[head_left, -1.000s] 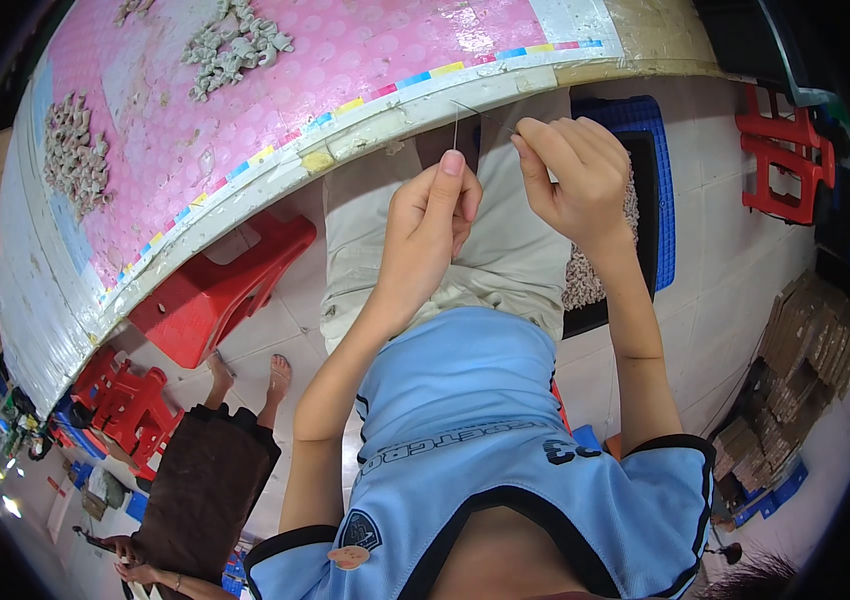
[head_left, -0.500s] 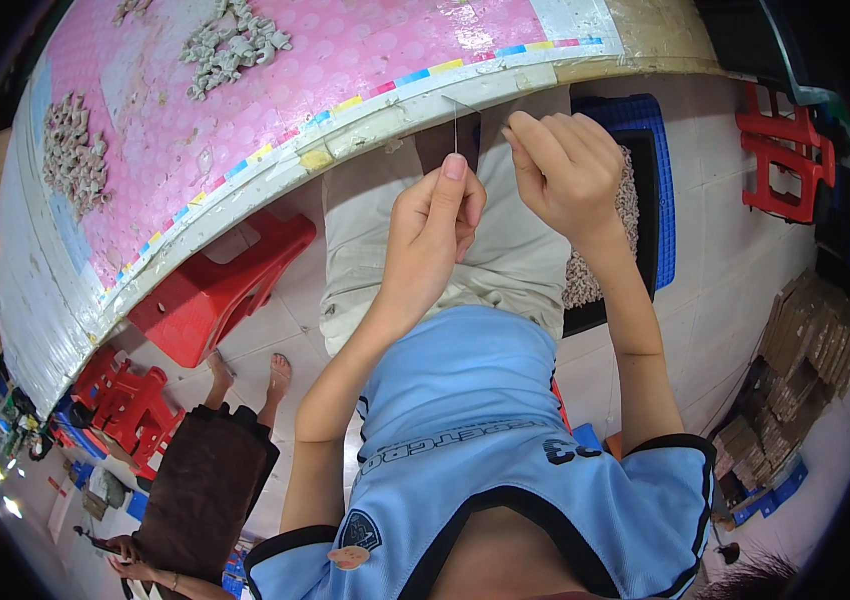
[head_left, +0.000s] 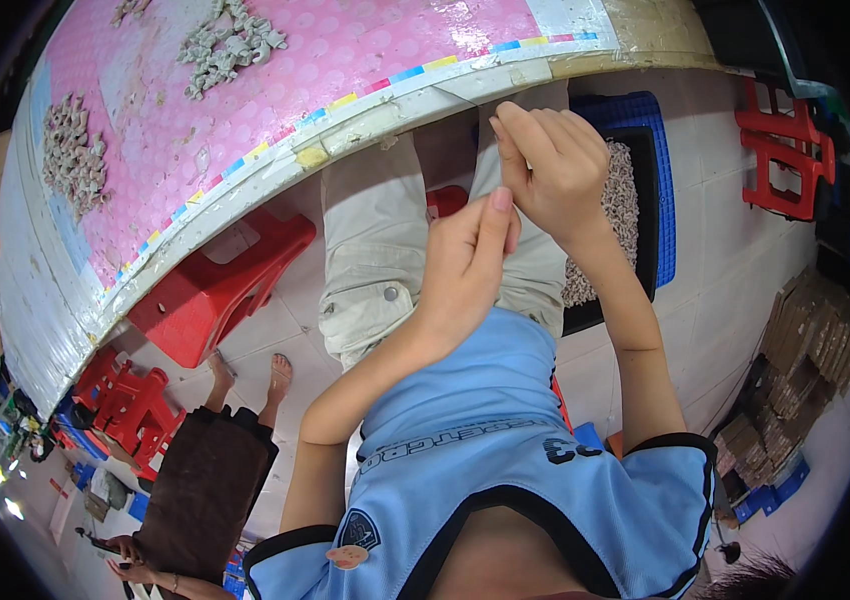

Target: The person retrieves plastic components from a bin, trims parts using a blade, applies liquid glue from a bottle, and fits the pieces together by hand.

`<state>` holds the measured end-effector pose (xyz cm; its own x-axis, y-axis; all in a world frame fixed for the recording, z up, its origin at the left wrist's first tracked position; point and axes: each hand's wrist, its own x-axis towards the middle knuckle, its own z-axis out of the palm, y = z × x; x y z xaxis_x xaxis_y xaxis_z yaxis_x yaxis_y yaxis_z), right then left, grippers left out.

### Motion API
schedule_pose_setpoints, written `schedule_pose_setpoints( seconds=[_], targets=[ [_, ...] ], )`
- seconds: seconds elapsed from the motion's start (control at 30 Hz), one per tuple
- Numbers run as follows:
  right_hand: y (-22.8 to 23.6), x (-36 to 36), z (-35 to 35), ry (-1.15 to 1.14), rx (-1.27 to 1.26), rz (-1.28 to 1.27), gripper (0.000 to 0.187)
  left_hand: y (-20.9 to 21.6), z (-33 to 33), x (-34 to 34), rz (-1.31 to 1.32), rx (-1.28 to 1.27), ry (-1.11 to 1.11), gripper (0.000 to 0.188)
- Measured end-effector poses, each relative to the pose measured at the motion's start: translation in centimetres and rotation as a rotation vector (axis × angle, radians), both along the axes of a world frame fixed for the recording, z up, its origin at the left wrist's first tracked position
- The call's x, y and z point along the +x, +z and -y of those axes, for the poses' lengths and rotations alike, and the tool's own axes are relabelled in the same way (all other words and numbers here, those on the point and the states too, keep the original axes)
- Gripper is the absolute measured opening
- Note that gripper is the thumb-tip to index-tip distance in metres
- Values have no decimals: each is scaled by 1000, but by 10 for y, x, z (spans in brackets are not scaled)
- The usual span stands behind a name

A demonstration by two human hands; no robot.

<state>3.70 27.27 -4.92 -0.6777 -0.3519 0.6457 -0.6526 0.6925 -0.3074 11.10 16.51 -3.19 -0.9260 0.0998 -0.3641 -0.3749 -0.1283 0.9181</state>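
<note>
My left hand [head_left: 470, 262] is closed in a pinch, thumb on top, over my lap. Just above and to the right of it, my right hand [head_left: 557, 170] is closed too, thumb against the curled forefinger. The two hands almost meet. A thin dark line [head_left: 453, 95], like a fine wire or thread, slants across the table edge towards my right fingertips; whether it reaches them I cannot tell. What lies inside either pinch is hidden or too small to make out.
The curved, pink-covered table [head_left: 345, 50] carries clumps of small grey knotted pieces [head_left: 220, 60] [head_left: 75, 155]. To my right, a black tray [head_left: 645, 200] of beige bits sits on a blue crate [head_left: 667, 240]. Red stools [head_left: 195, 310] [head_left: 785, 160] and another person's legs [head_left: 275, 385] are nearby.
My left hand has moved right, close under my right hand. The thin upright line above its thumb no longer shows. My right hand has shifted slightly left.
</note>
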Motion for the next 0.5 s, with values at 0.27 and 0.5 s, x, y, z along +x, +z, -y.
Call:
schedule_pose_setpoints(
  seconds=[0.27,0.5],
  targets=[
    [4,-2,-6,35,-110,67,9,7,8,3,33,54,-3,42],
    [9,-2,-15,28,-91,44,9,1,14,-14,-37,45,-2,41]
  ],
)
